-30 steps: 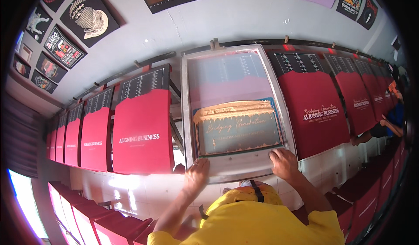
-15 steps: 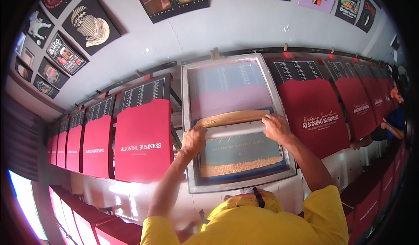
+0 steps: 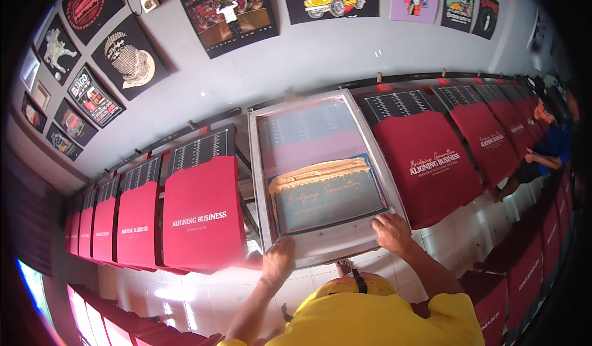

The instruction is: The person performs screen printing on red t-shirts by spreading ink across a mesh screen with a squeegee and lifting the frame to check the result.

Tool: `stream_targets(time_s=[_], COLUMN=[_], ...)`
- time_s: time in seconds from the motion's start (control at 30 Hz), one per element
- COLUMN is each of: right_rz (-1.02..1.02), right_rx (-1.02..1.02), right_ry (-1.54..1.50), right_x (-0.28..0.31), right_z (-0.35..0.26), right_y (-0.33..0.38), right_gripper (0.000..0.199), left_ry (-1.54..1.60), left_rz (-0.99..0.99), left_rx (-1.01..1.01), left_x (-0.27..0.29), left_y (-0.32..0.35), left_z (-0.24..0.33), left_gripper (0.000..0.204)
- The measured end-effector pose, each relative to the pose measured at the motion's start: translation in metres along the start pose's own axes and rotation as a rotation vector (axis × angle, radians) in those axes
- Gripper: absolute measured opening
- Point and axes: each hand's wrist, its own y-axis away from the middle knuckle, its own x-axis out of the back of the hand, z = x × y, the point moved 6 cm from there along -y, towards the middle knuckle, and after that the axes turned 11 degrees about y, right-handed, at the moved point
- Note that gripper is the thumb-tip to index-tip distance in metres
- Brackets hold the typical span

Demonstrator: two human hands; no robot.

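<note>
A person in a yellow shirt (image 3: 364, 315) grips the near edge of a metal-framed printing screen (image 3: 320, 173) with both hands, the left hand (image 3: 277, 261) closed over the frame's near left corner and the right hand (image 3: 390, 232) clamped on its near right corner, fingers curled over the rim. The screen lies flat at the middle of a long printing table (image 3: 246, 207), between red shirts (image 3: 203, 219) stretched on boards to either side; whatever lies beneath the screen is hidden by its mesh, where a band of gold ink (image 3: 317, 176) runs across the middle above a dark teal panel. The lettering in that panel is too faint to make out. The row of red shirts bends away toward both rims of the fisheye view and blurs at the far left. At the right edge, another person (image 3: 552, 142) in blue leans over the table, largely cut off and indistinct. Printed black shirts (image 3: 225, 10) hang on the grey wall above, several cropped by the frame. More red shirts along the bottom edge are only partly visible.
</note>
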Motion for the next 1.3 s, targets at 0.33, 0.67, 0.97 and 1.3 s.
stream_targets(time_s=[0.33,0.67,0.97,1.3], right_rz=[-0.177,0.221,0.168,0.045], right_rx=[0.016,-0.530,-0.956,-1.010], right_ry=[-0.010,-0.127,-0.354,-0.470], right_x=[-0.016,-0.020,-0.102,-0.136], right_z=[-0.023,0.062,0.109,0.133], right_y=[0.050,0.034,0.044,0.057], right_gripper=[0.083,0.033,0.023,0.027], left_ry=[0.040,0.179,0.317,0.747], left_rz=[-0.102,0.172,0.028,0.427], left_rx=[-0.046,0.137,0.692,0.864], left_x=[-0.035,-0.014,-0.034,-0.064], left_y=[0.046,0.054,0.040,0.067], left_z=[0.013,-0.060,-0.136,-0.166], left_gripper=[0.066,0.056,0.040,0.042])
